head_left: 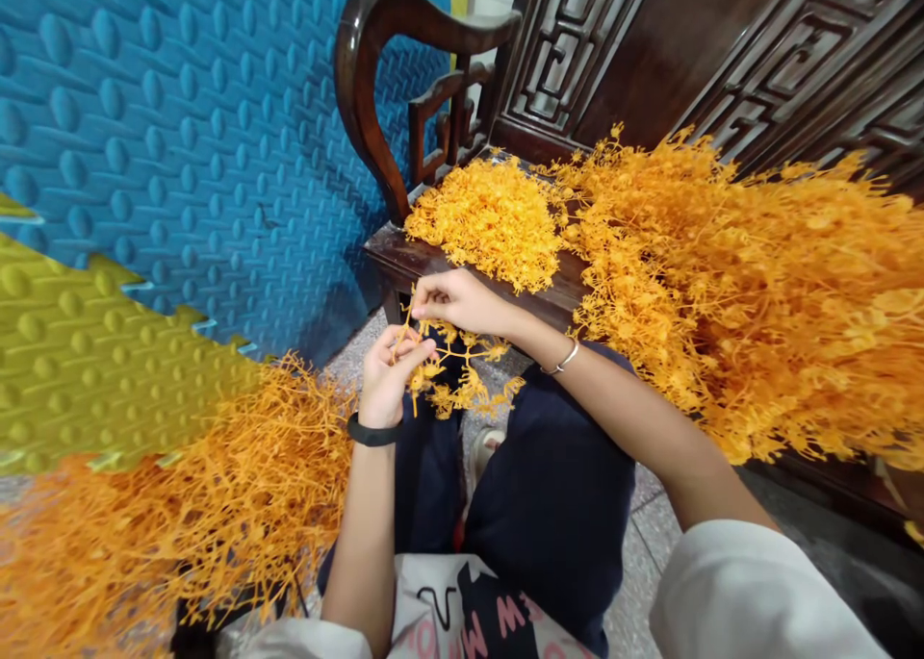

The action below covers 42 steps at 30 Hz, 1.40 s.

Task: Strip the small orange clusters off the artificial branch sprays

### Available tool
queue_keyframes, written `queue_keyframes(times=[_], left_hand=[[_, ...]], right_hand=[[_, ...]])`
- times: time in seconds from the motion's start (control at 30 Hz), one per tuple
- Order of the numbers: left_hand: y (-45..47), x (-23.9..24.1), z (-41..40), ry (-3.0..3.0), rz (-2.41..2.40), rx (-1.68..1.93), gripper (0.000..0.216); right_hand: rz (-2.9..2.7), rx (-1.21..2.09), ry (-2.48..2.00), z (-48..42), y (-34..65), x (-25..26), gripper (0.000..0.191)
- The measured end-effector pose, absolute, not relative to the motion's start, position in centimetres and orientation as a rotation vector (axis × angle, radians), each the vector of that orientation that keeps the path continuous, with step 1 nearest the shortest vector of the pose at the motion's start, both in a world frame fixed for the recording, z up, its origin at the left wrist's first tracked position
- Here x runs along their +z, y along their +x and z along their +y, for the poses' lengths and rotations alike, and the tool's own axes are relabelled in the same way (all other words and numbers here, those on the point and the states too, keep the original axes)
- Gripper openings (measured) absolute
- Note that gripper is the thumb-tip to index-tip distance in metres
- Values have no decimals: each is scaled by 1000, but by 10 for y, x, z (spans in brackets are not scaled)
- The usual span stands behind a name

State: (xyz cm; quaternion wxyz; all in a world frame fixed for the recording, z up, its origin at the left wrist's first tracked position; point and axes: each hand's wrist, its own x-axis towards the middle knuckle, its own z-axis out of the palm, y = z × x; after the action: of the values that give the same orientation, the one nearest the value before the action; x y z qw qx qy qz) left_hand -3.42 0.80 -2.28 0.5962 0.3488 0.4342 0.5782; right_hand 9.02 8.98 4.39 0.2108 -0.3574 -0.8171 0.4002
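Over my lap, both hands work at an orange plastic sprig [462, 356] with branching stems and small flower-like tips. My left hand [390, 366], with a dark band at the wrist, is closed around its stem. Just above, the fingers of my right hand [451, 298] pinch at the upper end of the stem; a silver bangle sits on that wrist. The branched part hangs to the right, below my right hand. Exactly what lies between the right fingertips is too small to make out.
A heap of small yellow-orange pieces [495, 221] lies on the dark wooden bench [404, 255]. Beside it spreads a large pile of orange sprigs [765, 274]. At lower left is a mass of bare-looking orange stems [245, 486]. Blue foam matting [180, 130] stands at the left.
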Motion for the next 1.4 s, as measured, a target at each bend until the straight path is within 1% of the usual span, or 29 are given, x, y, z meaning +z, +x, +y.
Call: queue_keyframes(times=[0.17, 0.3, 0.37, 0.43, 0.57, 0.67, 0.77, 0.9, 0.97, 1.03, 1.07, 1.17, 1.23, 1.3, 1.4], left_hand=[[-31, -14, 9, 717, 996, 1436, 25], [-32, -13, 7, 708, 984, 1447, 22], [-34, -16, 5, 704, 989, 1409, 22], [-36, -19, 3, 677, 997, 1365, 24], [-39, -22, 4, 686, 1027, 1379, 25], [-38, -25, 7, 723, 1042, 1415, 24], [-34, -29, 8, 722, 1045, 1432, 24], [-32, -32, 8, 734, 1055, 1428, 27], [-32, -32, 8, 767, 1071, 1409, 26], [-31, -31, 8, 811, 1093, 1390, 24], [-31, -31, 9, 831, 1103, 1382, 23], [-30, -31, 9, 873, 1123, 1366, 22], [-30, -32, 9, 879, 1118, 1357, 23], [-30, -34, 9, 867, 1105, 1353, 23], [-30, -36, 9, 839, 1111, 1352, 23]], right_hand=[[-2034, 1023, -1159, 86, 81, 38, 13], [-1984, 974, -1248, 91, 74, 35, 11], [-1870, 806, -1295, 106, 84, 42, 10], [-1604, 532, -1338, 130, 107, 55, 12], [-1392, 399, -1381, 175, 163, 68, 10], [-1375, 439, -1402, 191, 183, 57, 19], [-1453, 457, -1370, 197, 182, 44, 34], [-1745, 245, -1334, 191, 174, 50, 57], [-1904, 180, -1312, 178, 169, 58, 60], [-2045, 277, -1261, 159, 160, 65, 53], [-2128, 397, -1221, 149, 154, 68, 47], [-2414, 900, -1039, 118, 130, 67, 37], [-2585, 1142, -914, 102, 114, 62, 33], [-2704, 1199, -872, 94, 104, 57, 29], [-2754, 1182, -874, 92, 98, 54, 16]])
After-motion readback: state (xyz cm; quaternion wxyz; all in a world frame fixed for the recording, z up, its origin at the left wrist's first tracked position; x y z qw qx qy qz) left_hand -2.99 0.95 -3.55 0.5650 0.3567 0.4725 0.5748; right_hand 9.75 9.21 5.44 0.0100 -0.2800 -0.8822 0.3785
